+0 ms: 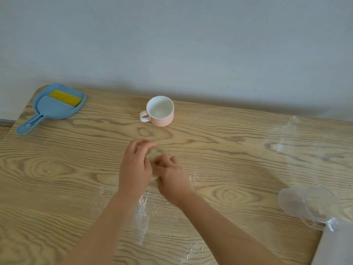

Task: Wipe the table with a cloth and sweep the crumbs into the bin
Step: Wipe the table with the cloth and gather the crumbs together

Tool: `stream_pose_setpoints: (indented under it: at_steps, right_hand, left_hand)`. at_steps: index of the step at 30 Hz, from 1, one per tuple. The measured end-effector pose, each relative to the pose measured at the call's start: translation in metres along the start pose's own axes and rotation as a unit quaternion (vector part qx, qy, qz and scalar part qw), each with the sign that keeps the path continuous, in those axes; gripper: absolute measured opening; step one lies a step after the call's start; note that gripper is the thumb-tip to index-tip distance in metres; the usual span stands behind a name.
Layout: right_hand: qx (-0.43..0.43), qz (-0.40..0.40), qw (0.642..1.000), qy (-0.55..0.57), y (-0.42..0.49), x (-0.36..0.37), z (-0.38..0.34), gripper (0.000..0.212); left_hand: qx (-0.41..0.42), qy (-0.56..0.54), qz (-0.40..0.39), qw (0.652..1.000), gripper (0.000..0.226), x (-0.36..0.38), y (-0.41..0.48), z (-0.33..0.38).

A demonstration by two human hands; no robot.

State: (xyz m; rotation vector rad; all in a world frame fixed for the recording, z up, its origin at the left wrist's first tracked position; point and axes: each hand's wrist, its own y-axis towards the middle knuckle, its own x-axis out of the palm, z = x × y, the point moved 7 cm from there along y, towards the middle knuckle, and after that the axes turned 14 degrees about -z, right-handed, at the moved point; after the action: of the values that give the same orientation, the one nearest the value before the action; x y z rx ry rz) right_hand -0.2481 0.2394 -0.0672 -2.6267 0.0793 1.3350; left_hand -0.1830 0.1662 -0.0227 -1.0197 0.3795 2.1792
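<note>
Nearest the person, a patch of pale crumbs lies on the wood-grain bench, close to its front edge. Just beyond it a thin streak of whitish powder runs away from the edge, between the two bare forearms that reach in from below.

To the right, near the bench's front right corner, a clear plastic container lies tipped on its side; its make is hard to read.

The hands meet at the middle of the bench. The left hand stands on its edge, fingers loosely curved and close together, cupped against a small pale heap of crumbs. The right hand is just beside it, touching it at the thumb side, with its fingers bent down onto the same heap. Whether those fingers pinch any of it cannot be told. A few loose specks lie just right of the right hand.

Farther off, toward the right edge, a faint dusting of powder trails across the surface.

Beyond the hands a pink cup with a white inside stands upright, its handle pointing left.

At the far left corner lies a blue dustpan, and a blue hand brush with yellow bristles rests in it, both handles pointing toward the left edge. A plain grey wall rises behind the bench.
</note>
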Motion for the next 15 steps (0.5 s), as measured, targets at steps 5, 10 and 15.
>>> stream_pose_setpoints:
  at_steps: [5,10,15]
  right_hand:
    - [0.016,0.048,0.993,0.110,-0.026,-0.026,0.000,0.046]
    - [0.153,0.237,0.952,0.116,-0.060,-0.091,0.085,0.038]
    - [0.325,0.233,0.913,0.081,-0.100,-0.082,0.140,0.045]
  left_hand:
    - [-0.004,-0.008,0.008,1.000,0.055,-0.008,-0.010,0.000]
    - [0.013,0.007,-0.021,1.000,0.054,-0.004,-0.019,0.001]
    - [0.016,0.032,-0.073,0.997,0.055,0.015,-0.026,0.003]
